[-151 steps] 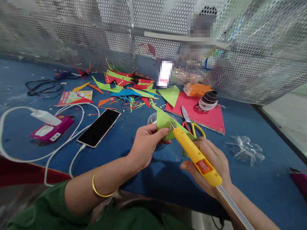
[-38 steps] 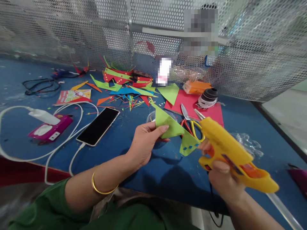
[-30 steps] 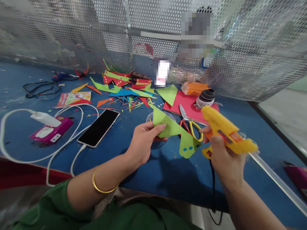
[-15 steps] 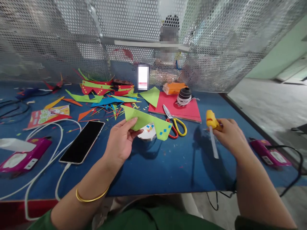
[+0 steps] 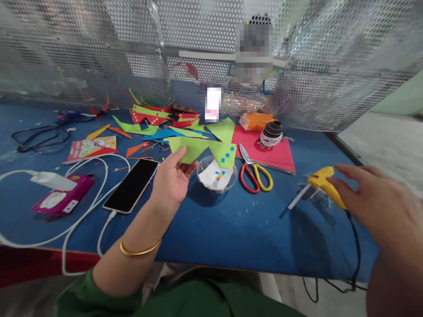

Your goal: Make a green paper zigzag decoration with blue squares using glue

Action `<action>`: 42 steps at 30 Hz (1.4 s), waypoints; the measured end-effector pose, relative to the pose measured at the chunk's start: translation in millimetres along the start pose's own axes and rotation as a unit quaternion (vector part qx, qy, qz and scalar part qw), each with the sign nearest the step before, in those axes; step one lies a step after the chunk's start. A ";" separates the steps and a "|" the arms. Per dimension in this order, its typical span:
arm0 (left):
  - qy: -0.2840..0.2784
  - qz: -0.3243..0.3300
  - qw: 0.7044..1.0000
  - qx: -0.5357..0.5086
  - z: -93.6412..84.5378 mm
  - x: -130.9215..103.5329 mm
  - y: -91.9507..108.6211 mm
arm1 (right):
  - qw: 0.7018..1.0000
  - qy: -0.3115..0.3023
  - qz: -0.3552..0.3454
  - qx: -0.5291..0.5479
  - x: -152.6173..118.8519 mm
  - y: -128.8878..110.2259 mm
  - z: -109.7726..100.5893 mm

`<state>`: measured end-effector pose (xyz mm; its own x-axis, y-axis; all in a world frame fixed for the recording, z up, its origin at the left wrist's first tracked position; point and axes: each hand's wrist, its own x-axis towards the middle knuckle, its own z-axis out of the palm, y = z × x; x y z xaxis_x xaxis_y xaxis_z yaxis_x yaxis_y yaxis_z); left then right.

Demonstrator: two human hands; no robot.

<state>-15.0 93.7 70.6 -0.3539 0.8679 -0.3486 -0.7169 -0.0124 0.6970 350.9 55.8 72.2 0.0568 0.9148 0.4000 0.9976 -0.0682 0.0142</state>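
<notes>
My left hand [image 5: 172,180] pinches a green paper mask [image 5: 190,149] by its left part, thumb in front. Small blue squares dot the mask's right part. Just behind and below the mask, a clear round bowl [image 5: 233,178] holds white paper with small coloured bits on it. At the right, my right hand [image 5: 373,198] has its thumb and fingers on a yellow glue gun [image 5: 325,182], low over the table by some crinkled clear plastic. A whitish glue stick [image 5: 299,197] sticks out of the gun, pointing down and left. The other right-hand fingers are partly hidden.
Red-and-yellow-handled scissors [image 5: 253,171] lie right of the bowl. Behind are red paper [image 5: 284,154], a black spool with white string [image 5: 272,134] and cut paper masks [image 5: 152,115]. A phone [image 5: 132,187], white cable and magenta power strip [image 5: 66,196] occupy the left.
My right hand has moved right and turned the glue gun, so its stick now slants left. The mask has shifted up, uncovering more of the bowl. The view has swung left.
</notes>
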 end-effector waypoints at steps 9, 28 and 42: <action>0.006 0.065 0.997 -0.035 -11.7 15.8 4.2 | 0.940 -0.099 -0.275 0.173 27.3 -171.3 22.9; -0.032 0.074 0.996 -0.043 -15.6 12.0 -1.7 | 0.939 -0.153 -0.308 0.005 62.7 -227.2 51.5; -0.017 0.066 0.997 -0.033 -13.9 13.2 -1.8 | 0.947 -0.118 -0.294 0.057 59.5 -233.5 63.4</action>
<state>-26.7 98.3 56.1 -0.4280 0.8728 -0.2345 -0.7043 -0.1595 0.6918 123.9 151.5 34.6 -0.5150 0.8460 0.1382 0.8571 0.5110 0.0657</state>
